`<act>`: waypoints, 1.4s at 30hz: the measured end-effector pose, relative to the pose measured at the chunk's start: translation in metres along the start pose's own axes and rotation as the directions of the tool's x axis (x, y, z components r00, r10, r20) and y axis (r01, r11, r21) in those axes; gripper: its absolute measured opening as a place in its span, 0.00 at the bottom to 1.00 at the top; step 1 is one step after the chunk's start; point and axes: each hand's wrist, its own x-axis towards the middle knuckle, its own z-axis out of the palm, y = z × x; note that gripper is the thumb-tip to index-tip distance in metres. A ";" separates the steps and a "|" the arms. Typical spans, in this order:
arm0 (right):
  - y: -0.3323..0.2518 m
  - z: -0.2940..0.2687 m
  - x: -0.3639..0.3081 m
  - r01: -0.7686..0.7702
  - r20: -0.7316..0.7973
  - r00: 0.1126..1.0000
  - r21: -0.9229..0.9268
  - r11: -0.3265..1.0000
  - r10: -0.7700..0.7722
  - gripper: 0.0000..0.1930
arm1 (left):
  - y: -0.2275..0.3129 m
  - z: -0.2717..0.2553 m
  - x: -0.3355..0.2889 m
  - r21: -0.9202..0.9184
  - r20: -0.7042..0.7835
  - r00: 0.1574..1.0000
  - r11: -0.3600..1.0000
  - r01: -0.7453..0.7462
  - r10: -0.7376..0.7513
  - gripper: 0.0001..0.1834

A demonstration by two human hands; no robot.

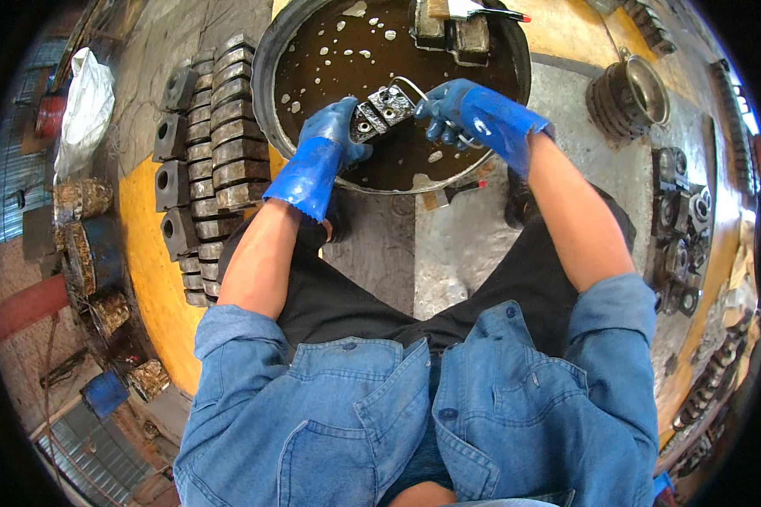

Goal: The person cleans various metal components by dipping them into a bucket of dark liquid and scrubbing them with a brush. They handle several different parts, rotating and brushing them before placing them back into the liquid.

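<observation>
My left hand [333, 131], in a long blue rubber glove, is closed around one end of a wet metal block [384, 111] with round holes and a groove across its middle. The block is held over a wide round tub [265, 93] of murky brown liquid with patches of foam. My right hand [452, 108], gloved the same way, grips a thin bent pale wire [410, 82]. One end of the wire curves over to the block's upper right edge; whether it enters a hole, I cannot tell. Its other part loops below my right fingers.
Several metal blocks [472, 40] and a brush [503, 13] rest at the tub's far right. Another brush [438, 199] lies by its near rim. Stacked metal parts [238, 118] stand in rows at left. A ribbed metal cylinder [621, 97] and more castings [675, 211] are at right.
</observation>
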 end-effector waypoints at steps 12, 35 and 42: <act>-0.022 0.015 -0.001 0.010 -0.094 0.995 -0.268 0.963 -0.037 0.15 | -0.005 0.010 -0.010 -0.133 -0.072 0.985 0.980 0.145 -0.156 0.60; -0.011 0.038 0.003 -0.032 -0.105 0.994 -0.434 0.900 -0.016 0.15 | -0.002 -0.001 -0.007 -0.170 0.008 0.988 0.974 0.152 -0.153 0.61; -0.016 0.051 -0.023 0.011 -0.052 0.998 -0.244 0.970 -0.024 0.14 | -0.005 0.002 -0.007 -0.167 -0.032 0.995 0.982 0.090 -0.097 0.61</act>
